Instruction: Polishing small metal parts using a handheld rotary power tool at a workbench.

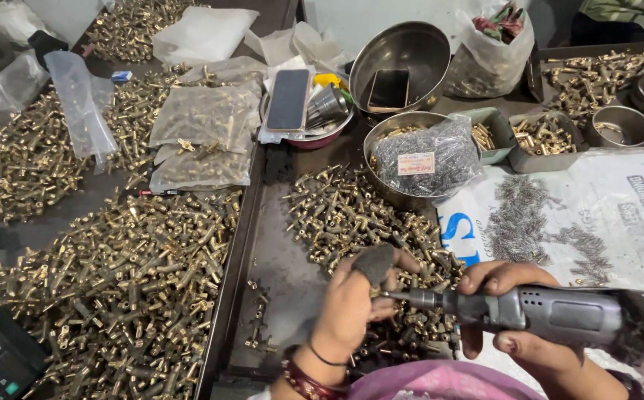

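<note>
While a small brass fitting (378,294) is pinched in the left hand (351,304) – thumb capped in dark cloth – the grey electric driver (551,315) is clamped in the right hand (503,307), its bit met at the fitting; it is best kept square. Beyond, loose brass fittings (351,211) are heaped before a steel bowl of bagged screws (422,159)

Both hands (351,304) (511,311) close together, fingers curled.
</note>
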